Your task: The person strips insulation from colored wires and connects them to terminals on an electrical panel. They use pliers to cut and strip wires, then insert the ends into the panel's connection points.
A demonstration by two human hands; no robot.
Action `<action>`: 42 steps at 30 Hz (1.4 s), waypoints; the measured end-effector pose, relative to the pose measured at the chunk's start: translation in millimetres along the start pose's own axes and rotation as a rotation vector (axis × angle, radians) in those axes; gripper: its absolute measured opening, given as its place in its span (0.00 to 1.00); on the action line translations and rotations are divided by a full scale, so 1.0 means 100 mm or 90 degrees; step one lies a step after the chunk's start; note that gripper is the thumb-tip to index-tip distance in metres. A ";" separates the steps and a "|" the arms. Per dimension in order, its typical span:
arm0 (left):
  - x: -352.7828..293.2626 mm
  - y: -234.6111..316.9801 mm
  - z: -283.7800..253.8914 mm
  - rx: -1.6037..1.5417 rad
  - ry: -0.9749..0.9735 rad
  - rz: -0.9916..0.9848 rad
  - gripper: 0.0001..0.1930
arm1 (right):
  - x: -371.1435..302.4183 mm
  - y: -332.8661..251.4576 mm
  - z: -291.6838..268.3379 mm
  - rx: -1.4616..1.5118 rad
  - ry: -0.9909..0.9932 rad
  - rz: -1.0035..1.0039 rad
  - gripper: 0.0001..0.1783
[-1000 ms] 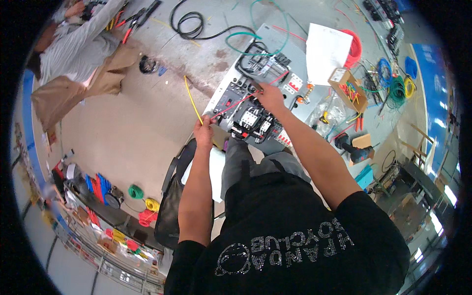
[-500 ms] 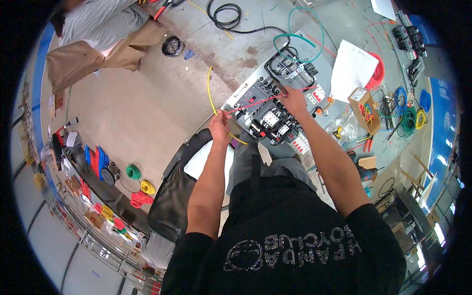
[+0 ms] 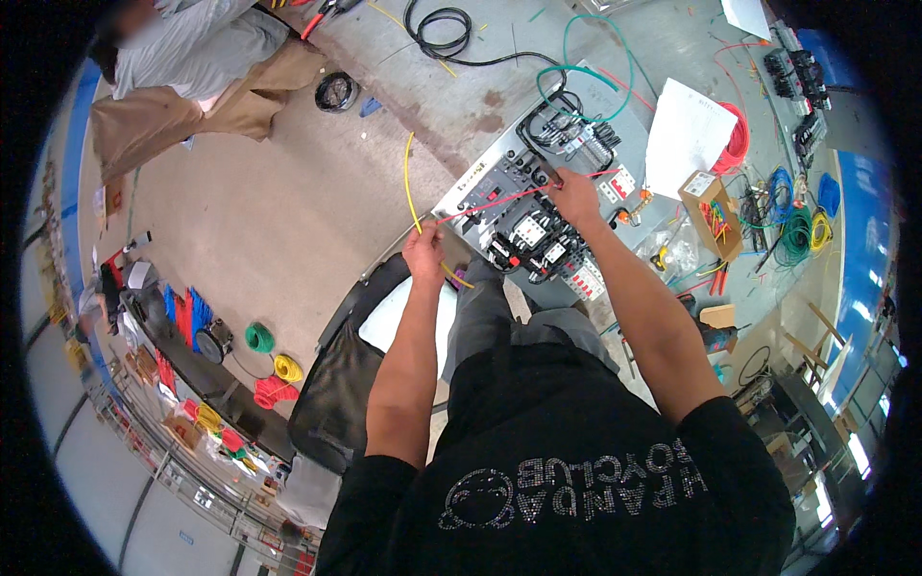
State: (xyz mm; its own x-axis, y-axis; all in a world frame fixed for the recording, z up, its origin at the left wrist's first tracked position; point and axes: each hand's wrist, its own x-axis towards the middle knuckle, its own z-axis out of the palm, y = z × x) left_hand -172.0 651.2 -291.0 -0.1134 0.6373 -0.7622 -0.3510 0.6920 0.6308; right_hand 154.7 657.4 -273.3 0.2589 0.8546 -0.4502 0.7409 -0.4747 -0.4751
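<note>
My left hand (image 3: 424, 252) is closed at the near left corner of an electrical panel (image 3: 473, 173). It pinches a yellow wire (image 3: 410, 182), whose ends stick out above and below the fingers. A red wire (image 3: 495, 202) runs taut from that hand across the panel to my right hand (image 3: 576, 199). That one is closed over the middle of the panel, with the red wire passing at its fingertips. A short dark rod-like piece (image 3: 550, 171) shows beside these fingertips; I cannot tell whether it is gripped. Contactors (image 3: 529, 230) and small breakers (image 3: 584, 281) sit below the wire.
A paper sheet (image 3: 687, 134) lies at the panel's right, partly over a red wire coil (image 3: 738, 144). Beyond stand a small cardboard box (image 3: 699, 187) and green wire coils (image 3: 795, 238). Black cable (image 3: 447, 38) loops on the far tabletop. Another person (image 3: 197, 48) is at the upper left.
My left hand has shifted slightly left and toward me, drawing the yellow wire with it. My right hand stays in nearly the same place.
</note>
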 end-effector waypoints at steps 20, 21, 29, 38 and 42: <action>-0.25 0.39 -0.05 0.029 -0.087 -0.055 0.04 | -0.12 -0.12 -0.06 0.056 0.093 -0.016 0.17; -0.30 0.44 -0.07 0.013 -0.088 -0.056 0.04 | -0.14 -0.16 -0.07 0.110 0.111 -0.018 0.16; -1.04 0.97 0.06 0.129 -0.242 0.021 0.04 | -0.53 -0.43 -0.51 0.541 0.189 0.099 0.14; -1.91 0.69 0.37 0.311 -0.488 -0.051 0.10 | -1.69 -0.15 -0.96 0.982 0.275 0.099 0.07; -2.35 0.53 0.75 0.505 -0.622 0.024 0.16 | -2.33 0.00 -1.08 1.008 0.296 0.089 0.09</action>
State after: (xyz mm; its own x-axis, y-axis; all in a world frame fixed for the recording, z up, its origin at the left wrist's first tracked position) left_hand -94.1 563.6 -67.5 0.7417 0.4111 -0.5300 0.3301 0.4641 0.8220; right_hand 161.2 481.0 -86.8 0.6319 0.6372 -0.4412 -0.5521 -0.0295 -0.8333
